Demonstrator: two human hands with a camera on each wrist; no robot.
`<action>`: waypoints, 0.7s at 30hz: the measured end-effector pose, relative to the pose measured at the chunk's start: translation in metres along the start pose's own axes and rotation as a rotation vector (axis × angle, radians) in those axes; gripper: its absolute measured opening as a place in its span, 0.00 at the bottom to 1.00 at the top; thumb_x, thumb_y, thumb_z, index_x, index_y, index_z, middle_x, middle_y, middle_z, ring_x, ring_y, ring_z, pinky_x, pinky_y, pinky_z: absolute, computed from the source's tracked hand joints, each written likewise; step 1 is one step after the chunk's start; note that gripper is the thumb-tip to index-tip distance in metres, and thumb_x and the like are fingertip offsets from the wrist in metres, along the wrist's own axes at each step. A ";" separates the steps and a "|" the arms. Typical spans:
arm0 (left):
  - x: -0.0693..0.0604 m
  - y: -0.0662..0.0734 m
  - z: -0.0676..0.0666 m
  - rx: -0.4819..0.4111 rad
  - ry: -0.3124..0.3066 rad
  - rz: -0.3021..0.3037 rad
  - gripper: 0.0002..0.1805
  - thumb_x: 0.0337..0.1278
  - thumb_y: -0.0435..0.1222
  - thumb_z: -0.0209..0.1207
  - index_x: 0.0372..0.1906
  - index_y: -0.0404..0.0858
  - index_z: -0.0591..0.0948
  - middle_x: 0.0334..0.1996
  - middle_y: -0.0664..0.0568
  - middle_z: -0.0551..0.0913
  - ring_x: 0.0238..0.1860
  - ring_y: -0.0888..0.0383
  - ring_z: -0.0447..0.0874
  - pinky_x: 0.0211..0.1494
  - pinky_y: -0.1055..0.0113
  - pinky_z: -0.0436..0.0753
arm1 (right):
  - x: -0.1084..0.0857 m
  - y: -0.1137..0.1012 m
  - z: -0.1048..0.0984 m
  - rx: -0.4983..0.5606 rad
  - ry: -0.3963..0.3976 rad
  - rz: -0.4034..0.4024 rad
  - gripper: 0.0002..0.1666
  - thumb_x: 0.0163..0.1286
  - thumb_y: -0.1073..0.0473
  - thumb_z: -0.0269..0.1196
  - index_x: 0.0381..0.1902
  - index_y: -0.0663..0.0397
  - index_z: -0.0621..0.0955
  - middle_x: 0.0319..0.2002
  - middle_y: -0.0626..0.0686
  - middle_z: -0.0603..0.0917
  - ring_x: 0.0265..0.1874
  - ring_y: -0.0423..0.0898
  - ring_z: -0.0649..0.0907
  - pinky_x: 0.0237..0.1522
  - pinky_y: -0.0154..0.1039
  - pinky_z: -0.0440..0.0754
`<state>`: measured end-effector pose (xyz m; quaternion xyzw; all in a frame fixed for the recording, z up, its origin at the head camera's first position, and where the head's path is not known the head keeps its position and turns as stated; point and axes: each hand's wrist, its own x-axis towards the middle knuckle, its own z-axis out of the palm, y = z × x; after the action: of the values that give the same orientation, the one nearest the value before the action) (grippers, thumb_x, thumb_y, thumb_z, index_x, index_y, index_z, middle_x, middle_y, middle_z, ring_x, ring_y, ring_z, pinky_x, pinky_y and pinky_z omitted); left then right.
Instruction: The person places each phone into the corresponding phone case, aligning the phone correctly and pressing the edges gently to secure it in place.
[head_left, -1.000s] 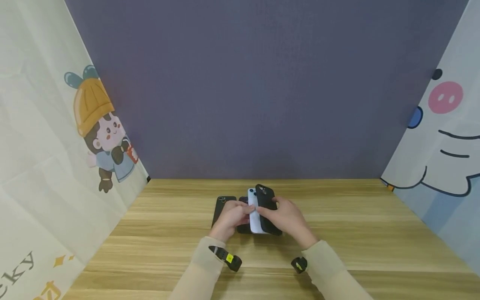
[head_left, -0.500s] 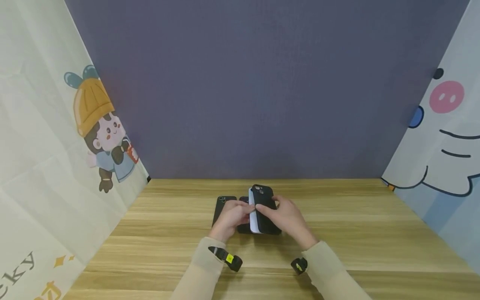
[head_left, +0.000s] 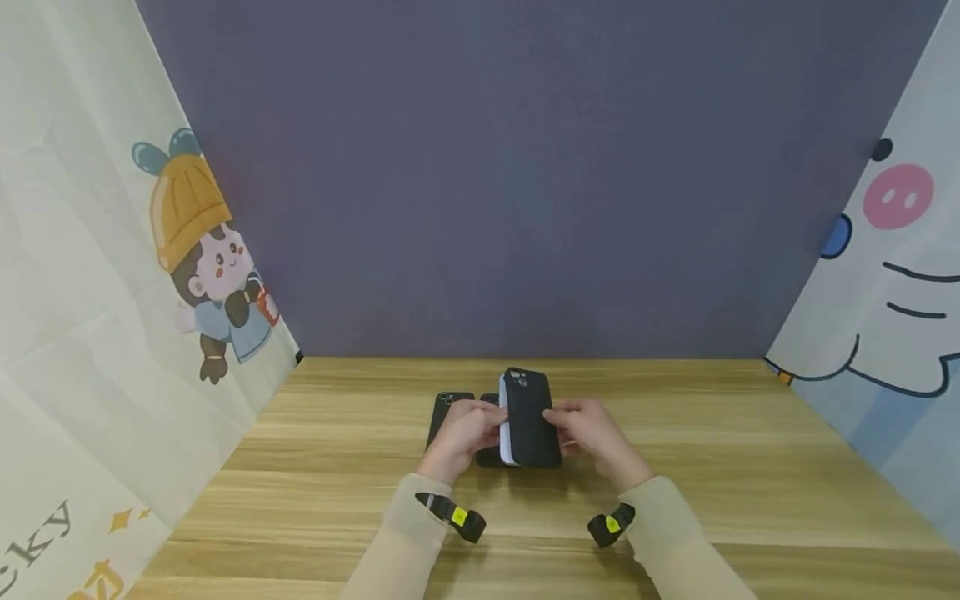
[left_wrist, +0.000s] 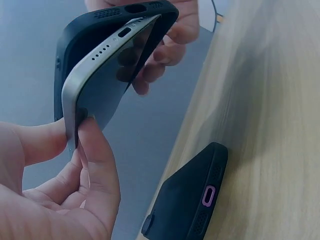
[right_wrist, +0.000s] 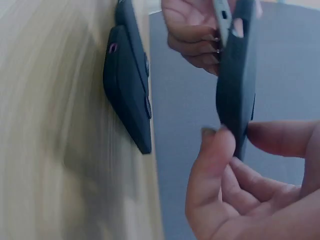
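Observation:
A light-coloured smartphone (left_wrist: 102, 67) is pinched along one long edge between the thumb and fingers of my left hand (head_left: 468, 433). Over its back sits a black phone case (head_left: 534, 425), held at the opposite edge by my right hand (head_left: 596, 433). In the left wrist view the phone is tilted inside the case: its far edge lies in the case, while the edge by my left thumb stands out. The right wrist view shows my right thumb and fingers (right_wrist: 212, 170) pinching the case's side.
Two more black-cased phones lie on the wooden table (head_left: 337, 483): one (head_left: 438, 417) left of my left hand, the other (left_wrist: 187, 195) under the held phone. A dark panel (head_left: 525, 183) stands behind the table, with printed sheets at both sides.
The black case has swung left over the phone, so less of the phone's pale back shows. My right hand has shifted slightly right along the case's edge. The left hand has stayed put.

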<state>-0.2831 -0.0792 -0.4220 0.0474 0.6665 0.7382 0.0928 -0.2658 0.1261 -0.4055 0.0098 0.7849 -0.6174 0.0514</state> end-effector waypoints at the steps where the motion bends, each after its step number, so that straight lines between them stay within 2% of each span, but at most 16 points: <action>1: 0.000 0.000 0.000 -0.001 -0.002 0.000 0.08 0.63 0.28 0.61 0.41 0.25 0.82 0.33 0.45 0.87 0.34 0.56 0.87 0.43 0.61 0.87 | 0.001 0.001 -0.001 0.043 -0.021 0.018 0.20 0.73 0.59 0.62 0.53 0.72 0.78 0.32 0.55 0.80 0.26 0.46 0.79 0.30 0.42 0.83; 4: 0.000 -0.001 -0.001 0.001 -0.014 -0.002 0.09 0.64 0.28 0.59 0.44 0.24 0.82 0.34 0.45 0.87 0.34 0.56 0.87 0.44 0.60 0.87 | 0.003 0.003 -0.003 0.142 -0.067 0.054 0.19 0.72 0.59 0.63 0.52 0.71 0.78 0.30 0.53 0.79 0.25 0.44 0.79 0.29 0.38 0.81; 7: 0.000 -0.001 -0.002 -0.013 -0.031 -0.005 0.11 0.65 0.27 0.57 0.47 0.23 0.82 0.35 0.45 0.87 0.33 0.56 0.87 0.44 0.60 0.87 | 0.003 0.003 -0.004 0.179 -0.088 0.058 0.19 0.72 0.59 0.64 0.51 0.70 0.78 0.29 0.53 0.80 0.26 0.44 0.79 0.29 0.36 0.81; 14: 0.003 0.001 -0.005 -0.048 -0.077 -0.023 0.11 0.69 0.29 0.58 0.47 0.23 0.83 0.31 0.48 0.86 0.32 0.57 0.86 0.42 0.63 0.86 | 0.002 0.002 -0.004 0.183 -0.083 0.051 0.18 0.72 0.60 0.63 0.50 0.70 0.77 0.29 0.52 0.79 0.26 0.44 0.78 0.29 0.36 0.82; 21: 0.005 0.003 -0.008 -0.061 -0.090 -0.048 0.12 0.69 0.31 0.57 0.47 0.24 0.83 0.33 0.46 0.85 0.33 0.56 0.85 0.42 0.63 0.86 | 0.003 0.003 -0.006 0.186 -0.084 0.068 0.19 0.72 0.59 0.63 0.52 0.70 0.76 0.30 0.54 0.79 0.26 0.45 0.79 0.30 0.37 0.82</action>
<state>-0.2895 -0.0859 -0.4205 0.0618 0.6399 0.7527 0.1420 -0.2689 0.1322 -0.4074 0.0153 0.7206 -0.6853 0.1041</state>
